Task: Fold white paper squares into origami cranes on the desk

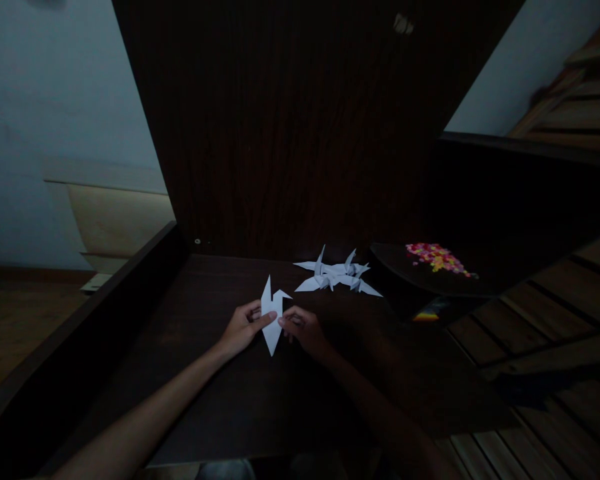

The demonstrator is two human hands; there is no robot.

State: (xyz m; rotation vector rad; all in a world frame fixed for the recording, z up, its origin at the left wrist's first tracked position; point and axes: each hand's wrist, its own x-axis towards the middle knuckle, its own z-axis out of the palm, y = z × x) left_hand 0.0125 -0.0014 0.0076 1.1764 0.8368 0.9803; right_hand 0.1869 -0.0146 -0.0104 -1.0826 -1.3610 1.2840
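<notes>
A white origami crane [271, 337] is held over the dark desk, its wings pressed flat. Its pointed tail stands up at the left and its bent head points right. My left hand [244, 327] pinches the left side, thumb lying across the front of the paper. From the right, my right hand [304, 328] grips the crane's edge between thumb and fingers. Beyond my hands, several finished paper cranes [337, 270] with spread wings sit close together at the back of the desk.
The dark wooden desk [215, 400] has a tall back panel [290, 133] and a raised left side [80, 313]. A corner shelf at the right bears a pile of small pink, red and yellow pieces [437, 259]. Wooden slats [545, 320] lie farther right.
</notes>
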